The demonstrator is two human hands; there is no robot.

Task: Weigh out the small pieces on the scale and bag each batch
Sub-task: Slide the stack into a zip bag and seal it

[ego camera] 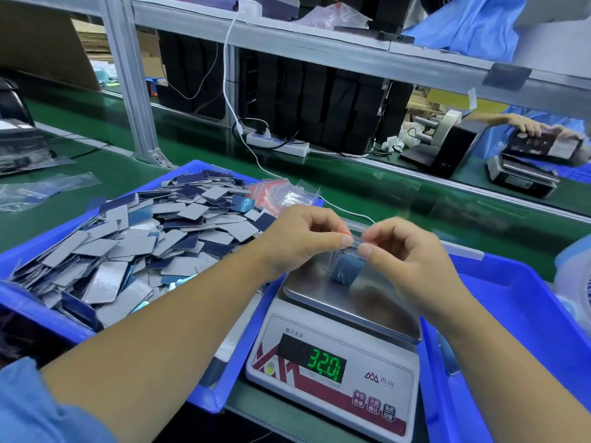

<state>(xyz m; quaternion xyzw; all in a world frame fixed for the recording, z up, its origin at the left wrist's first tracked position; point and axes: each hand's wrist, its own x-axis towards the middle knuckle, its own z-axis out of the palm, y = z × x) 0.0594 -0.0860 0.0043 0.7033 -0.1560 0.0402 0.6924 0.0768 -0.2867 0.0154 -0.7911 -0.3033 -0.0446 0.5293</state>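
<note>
Both the left hand (297, 238) and right hand (403, 251) pinch the bag (347, 270) mouth between them. The film looks thin and slippery; grip it by the seal strip.

white power strip (277, 144) on green belt (351, 183); label dispenser (447, 145) beside second scale (521, 179).

Both forearms reach forward; the left hand (297, 238) and right hand (406, 251) meet, fingers curled, thumbs and forefingers pinching.
</note>
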